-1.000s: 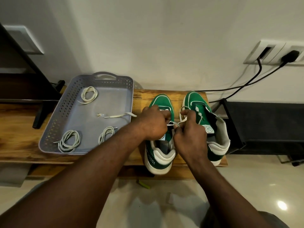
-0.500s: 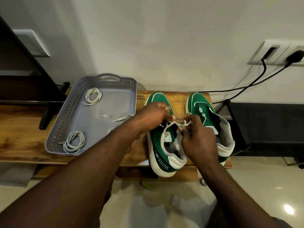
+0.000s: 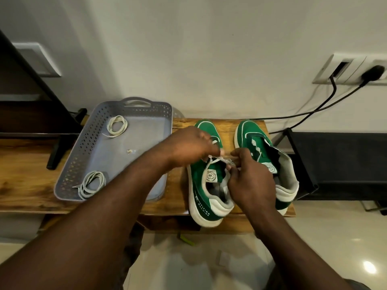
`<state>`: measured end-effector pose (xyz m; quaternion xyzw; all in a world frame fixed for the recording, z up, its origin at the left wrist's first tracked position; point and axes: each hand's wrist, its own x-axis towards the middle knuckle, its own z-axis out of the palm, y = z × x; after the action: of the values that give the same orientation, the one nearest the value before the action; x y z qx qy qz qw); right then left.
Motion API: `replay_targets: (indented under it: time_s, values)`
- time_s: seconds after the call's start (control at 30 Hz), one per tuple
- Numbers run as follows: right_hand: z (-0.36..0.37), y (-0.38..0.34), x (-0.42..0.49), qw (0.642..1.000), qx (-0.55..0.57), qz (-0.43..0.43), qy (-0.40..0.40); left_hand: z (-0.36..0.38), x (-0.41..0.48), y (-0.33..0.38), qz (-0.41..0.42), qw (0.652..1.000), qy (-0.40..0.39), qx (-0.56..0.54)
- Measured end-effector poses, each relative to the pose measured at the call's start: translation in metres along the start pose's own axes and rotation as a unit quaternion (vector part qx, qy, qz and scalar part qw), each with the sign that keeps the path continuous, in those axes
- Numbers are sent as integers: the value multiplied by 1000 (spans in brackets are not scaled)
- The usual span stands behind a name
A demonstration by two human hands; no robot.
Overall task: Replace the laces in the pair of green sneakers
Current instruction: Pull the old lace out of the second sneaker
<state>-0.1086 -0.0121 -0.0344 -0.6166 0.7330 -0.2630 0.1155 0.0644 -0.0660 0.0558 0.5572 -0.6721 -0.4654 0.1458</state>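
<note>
Currently, left hand [image 3: 188,147] and right hand [image 3: 249,181] each pinch the white lace [image 3: 217,159], apparently at the top eyelets of the green sneaker [image 3: 196,178], which stands on the wooden bench [image 3: 177,191] beside the second sneaker [image 3: 248,131].

Left hand [image 3: 189,148] and right hand [image 3: 250,181], nearly fingertip to fingertip

The bare left forearm [image 3: 94,216] comes in from about 7 o'clock and runs toward 1 o'clock. The back of the left hand faces up, with its fingers curled under and the tips nipping a thin white shoelace [image 3: 216,159]. The bare right forearm [image 3: 293,248] enters from 5 o'clock heading to 11. The right hand is knuckles-up too, thumb and forefinger curled onto the same lace. The left fingertips sit just apart from the right ones, at their 10 o'clock. Both wrists look roughly straight, and I can't see either palm.
</note>
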Motion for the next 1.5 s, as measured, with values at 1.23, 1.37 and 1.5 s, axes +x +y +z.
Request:
replay_targets:
  time_s: [1.23,1.37,1.5]
  values:
    - [8,-1,5,995,18,-97,-34,20,-4,-5,-34,917,219,332]
    - [12,-2,8,994,9,-99,-55,38,-3,-9,-77,916,143,367]
    - [10,-3,10,991,5,-101,-93,38,1,-12,-99,935,153,306]
